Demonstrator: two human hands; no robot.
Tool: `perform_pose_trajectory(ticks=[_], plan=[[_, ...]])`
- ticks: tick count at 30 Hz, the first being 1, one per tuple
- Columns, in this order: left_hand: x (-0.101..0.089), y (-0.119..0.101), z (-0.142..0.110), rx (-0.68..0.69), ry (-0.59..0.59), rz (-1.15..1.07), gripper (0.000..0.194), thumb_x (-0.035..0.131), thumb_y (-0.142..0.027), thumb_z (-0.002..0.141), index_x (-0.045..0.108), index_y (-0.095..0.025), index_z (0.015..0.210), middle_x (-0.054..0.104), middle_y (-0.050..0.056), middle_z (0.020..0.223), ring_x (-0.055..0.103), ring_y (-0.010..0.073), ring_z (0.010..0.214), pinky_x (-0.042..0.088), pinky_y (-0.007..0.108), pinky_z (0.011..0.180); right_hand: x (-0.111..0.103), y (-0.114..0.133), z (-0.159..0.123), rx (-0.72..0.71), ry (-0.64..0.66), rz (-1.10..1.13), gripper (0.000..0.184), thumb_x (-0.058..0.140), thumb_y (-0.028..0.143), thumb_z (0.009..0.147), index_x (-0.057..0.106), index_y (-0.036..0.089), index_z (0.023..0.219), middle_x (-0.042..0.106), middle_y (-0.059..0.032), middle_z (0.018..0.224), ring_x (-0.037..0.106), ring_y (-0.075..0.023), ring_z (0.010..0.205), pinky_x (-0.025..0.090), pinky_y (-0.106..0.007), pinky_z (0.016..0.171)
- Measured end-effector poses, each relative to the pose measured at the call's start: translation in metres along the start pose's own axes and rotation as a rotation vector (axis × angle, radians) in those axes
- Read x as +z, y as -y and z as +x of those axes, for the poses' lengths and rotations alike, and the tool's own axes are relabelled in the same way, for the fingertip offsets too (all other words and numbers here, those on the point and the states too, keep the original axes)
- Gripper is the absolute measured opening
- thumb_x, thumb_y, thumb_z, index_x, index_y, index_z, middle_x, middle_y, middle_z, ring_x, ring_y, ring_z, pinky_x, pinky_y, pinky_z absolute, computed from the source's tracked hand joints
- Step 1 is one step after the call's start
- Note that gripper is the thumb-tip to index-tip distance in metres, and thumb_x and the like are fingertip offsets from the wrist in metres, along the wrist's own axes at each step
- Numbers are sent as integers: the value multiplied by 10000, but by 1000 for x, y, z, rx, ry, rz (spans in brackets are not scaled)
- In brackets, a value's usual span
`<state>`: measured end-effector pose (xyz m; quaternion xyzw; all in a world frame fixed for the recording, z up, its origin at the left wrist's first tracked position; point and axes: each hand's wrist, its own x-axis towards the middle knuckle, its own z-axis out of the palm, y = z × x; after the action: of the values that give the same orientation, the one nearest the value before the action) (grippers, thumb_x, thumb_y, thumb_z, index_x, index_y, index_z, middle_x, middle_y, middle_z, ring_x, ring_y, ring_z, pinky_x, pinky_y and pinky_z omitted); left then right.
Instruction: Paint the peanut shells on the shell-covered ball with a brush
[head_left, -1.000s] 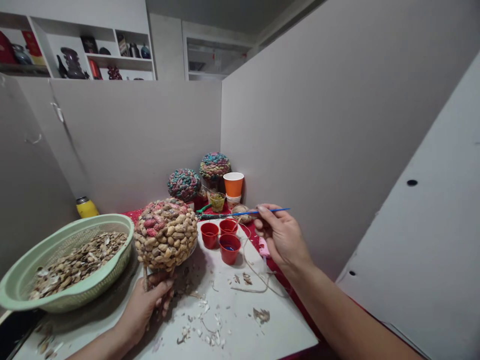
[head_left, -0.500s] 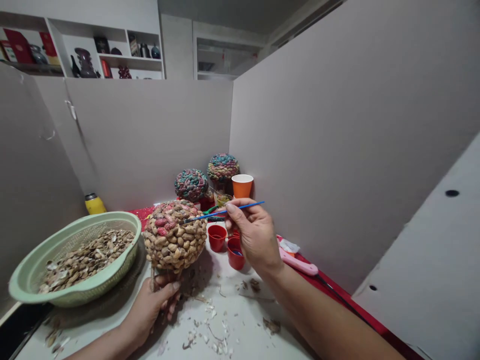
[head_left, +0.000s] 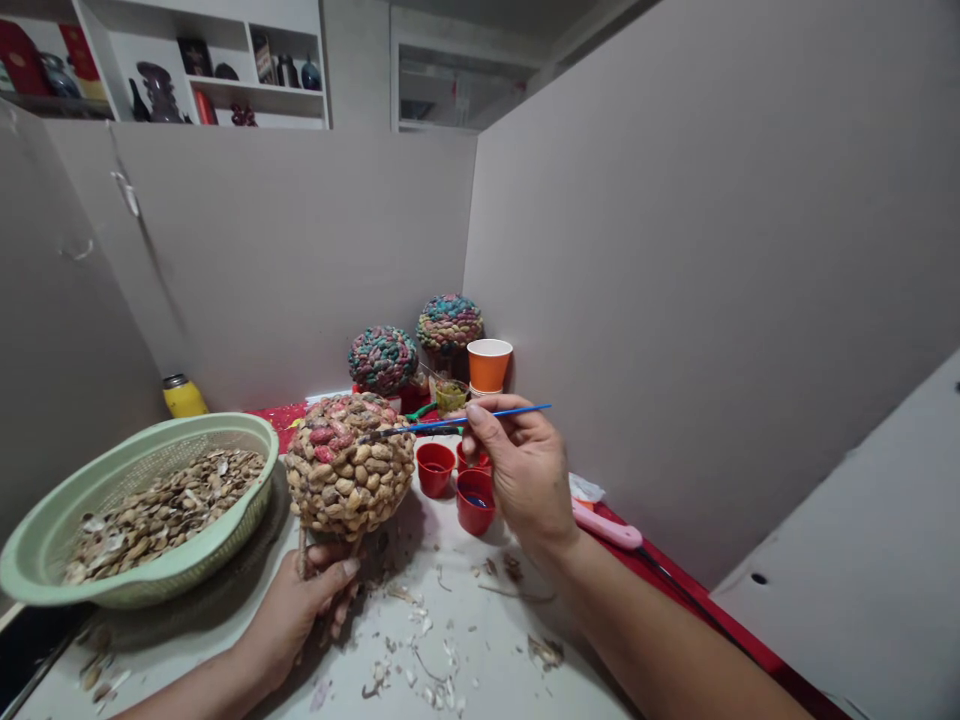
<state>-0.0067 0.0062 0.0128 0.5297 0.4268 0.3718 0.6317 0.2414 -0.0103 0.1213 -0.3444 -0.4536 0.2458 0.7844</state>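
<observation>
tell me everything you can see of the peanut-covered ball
The peanut-covered ball is rounded, coated in what look like whole peanuts: mostly tan, with a reddish patch at the upper left. Thin twine-like supports below it are in the left hand, over the table, right of the green basket. The blue brush in the right hand appears to touch its upper side.

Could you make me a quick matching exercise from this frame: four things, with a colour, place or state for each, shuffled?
1. Blue paintbrush
2. Peanut-covered ball
3. Green basket
4. Orange cup

A. Holding a heap of shells
B. In the right hand
C. White inside
D. Directly above the left hand, partly red

Pairs: 1-B; 2-D; 3-A; 4-C
</observation>
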Motion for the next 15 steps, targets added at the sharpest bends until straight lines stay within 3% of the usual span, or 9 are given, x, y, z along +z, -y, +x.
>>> perform_pose_trajectory(ticks=[9, 15], plan=[[3, -3, -2, 26, 2, 16, 445, 839, -545, 688, 643, -150, 626, 555, -36, 489, 442, 59, 361, 279, 168, 349, 7, 2, -8, 7, 4, 60, 245, 837, 415, 776, 708, 210, 810, 687, 27, 590, 586, -80, 477, 490, -169, 467], [4, -4, -1, 20, 2, 7, 437, 847, -530, 691, 639, -150, 633, 560, -42, 487, 435, 49, 355, 290, 164, 356, -3, -1, -3, -23, -25, 2, 237, 818, 412, 798, 713, 202, 830, 711, 14, 636, 596, -90, 495, 507, -182, 468]])
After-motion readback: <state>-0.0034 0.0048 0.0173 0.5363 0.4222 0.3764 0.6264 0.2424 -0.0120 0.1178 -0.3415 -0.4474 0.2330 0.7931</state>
